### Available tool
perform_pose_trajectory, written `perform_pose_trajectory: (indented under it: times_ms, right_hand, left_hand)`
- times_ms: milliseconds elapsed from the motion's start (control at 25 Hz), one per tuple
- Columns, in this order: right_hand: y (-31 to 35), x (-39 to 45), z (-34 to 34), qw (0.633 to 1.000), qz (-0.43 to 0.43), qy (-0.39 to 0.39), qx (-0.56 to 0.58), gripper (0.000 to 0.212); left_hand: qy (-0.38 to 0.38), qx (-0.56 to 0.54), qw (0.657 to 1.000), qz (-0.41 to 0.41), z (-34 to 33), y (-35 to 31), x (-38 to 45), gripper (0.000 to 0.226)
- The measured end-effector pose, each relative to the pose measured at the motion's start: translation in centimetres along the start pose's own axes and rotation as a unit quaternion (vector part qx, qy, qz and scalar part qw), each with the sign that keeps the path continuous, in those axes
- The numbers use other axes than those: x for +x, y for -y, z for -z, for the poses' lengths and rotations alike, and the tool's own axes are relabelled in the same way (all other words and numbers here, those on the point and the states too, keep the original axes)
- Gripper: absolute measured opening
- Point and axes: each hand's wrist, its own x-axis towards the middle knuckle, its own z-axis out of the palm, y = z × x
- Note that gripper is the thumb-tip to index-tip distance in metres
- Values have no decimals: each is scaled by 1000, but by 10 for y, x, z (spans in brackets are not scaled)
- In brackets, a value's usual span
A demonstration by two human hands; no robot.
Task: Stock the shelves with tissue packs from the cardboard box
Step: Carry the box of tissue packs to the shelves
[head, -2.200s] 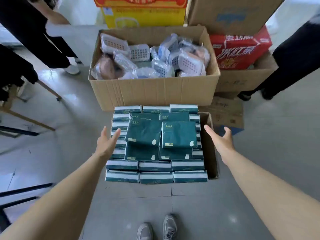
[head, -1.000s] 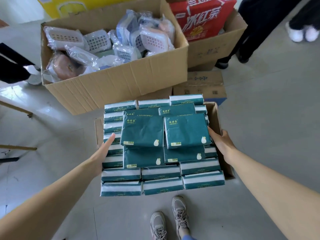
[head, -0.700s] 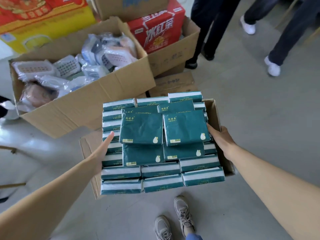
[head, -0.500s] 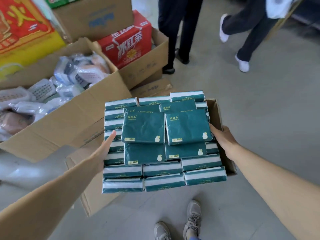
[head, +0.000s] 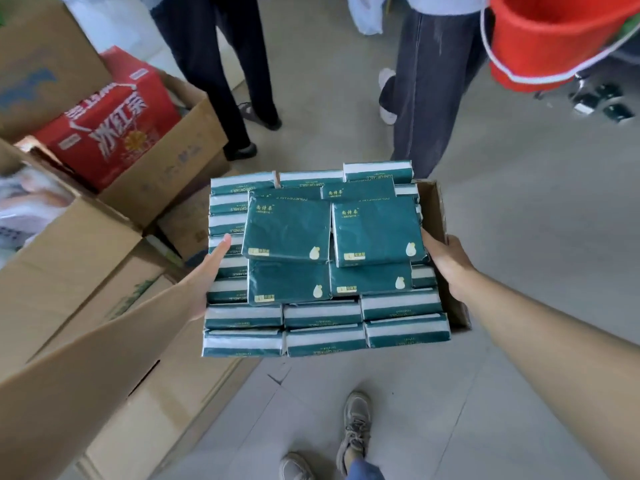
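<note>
Tissue packs fill the box I am carrying, heaped above its rim, and the whole load hangs in front of me above the floor. My left hand lies flat against the left side of the stack, fingers straight and pressing in. My right hand clasps the right wall of the box, thumb over the rim beside the packs; the other fingers are hidden behind the cardboard, so I judge the hold rather than see all of it.

Four packs lie flat on top, the upper two overlapping the lower two. Round them, packs stand on edge in rows. The near rows jut out past where I can see any cardboard, so they look loosely seated.

Below, my shoes are on the floor. To my left sit open cartons and a red case in one of them. Ahead stand two people's legs, just past the far edge of the stack, and a red bucket hangs at upper right.

As for progress: the load is lifted and nothing more. No shelf shows anywhere, and no pack has left the heap as far as I can tell. Carrying it past those legs, setting it down, and shelving every pack all remain.
</note>
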Motion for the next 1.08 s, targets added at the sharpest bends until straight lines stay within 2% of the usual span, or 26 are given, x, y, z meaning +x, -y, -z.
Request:
perform_pose_trajectory:
  times_ms: [80, 200, 280, 360, 440, 520, 600, 680, 760, 800, 1000, 1080]
  right_hand:
    - [-2, 8, 19, 1000, -7, -20, 10, 97]
    - [-3, 13, 40, 999, -8, -39, 28, 101]
    - [-8, 20, 48, 998, -14, -48, 41, 102]
    - [-14, 23, 53, 996, -27, -75, 40, 92]
    - [-20, 26, 53, 994, -37, -85, 59, 90]
    - [-19, 19, 47, 993, -38, -79, 83, 101]
    - [-21, 20, 45, 990, -47, -86, 101, 116]
    - [-24, 22, 44, 988, -64, -95, 108, 117]
    - [-23, 22, 46, 987, -65, -100, 111, 93]
    - [-28, 28, 50, 985, -66, -106, 115, 90]
    - [-33, 42, 77, 979, -78, -132, 134, 93]
    - [-32, 52, 93, 977, -90, -134, 139, 103]
  left_hand:
    - [16, 34, 999, 10, -24, -16, 8, 83]
    - [29, 44, 999, -9, -51, -34, 21, 64]
    - [17, 70, 997, -9, -59, -47, 33, 76]
    - [13, 92, 996, -2, -63, -58, 45, 93]
    - [8, 104, 995, 5, -65, -67, 61, 101]
    - [34, 114, 993, -5, -65, -76, 67, 102]
    - [41, 135, 990, -3, -68, -85, 66, 115]
    - [53, 143, 988, -8, -66, -90, 81, 117]
    - [60, 155, 986, -5, -71, -97, 86, 117]
    - [58, 165, 985, -9, -77, -101, 88, 118]
    - [69, 205, 976, -12, -114, -122, 113, 120]
    - [79, 219, 973, -9, -141, -134, 111, 122]
